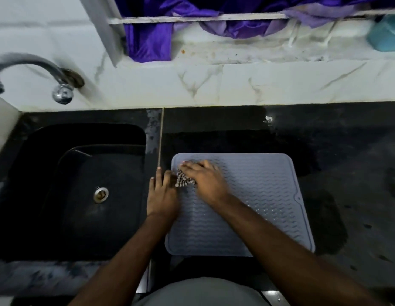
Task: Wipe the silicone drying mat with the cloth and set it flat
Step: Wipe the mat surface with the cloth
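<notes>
Surface (324,133): dark, black speckled stone, with damp-looking patches. Set into its left part: black rectangular sink (37,151). Lying flat directly on it, just right of the sink: grey ribbed square silicone drying mat (265,195), near edge close to the front rim. Small white fleck (268,119) near the back wall.

Pretty dim shot overall. The light is coming in from the top, so the white marble wall (236,85) is looking brightest while the black tabletop (346,151) and sink (59,173) are sinking into near-black with hardly any detail showing. The right hand (203,175) is smearing with motion blur, the faucet (31,67) too. Wide-angle lens is bending the straight edges near the corners, and everything's looking a bit soft and noisy.
</notes>
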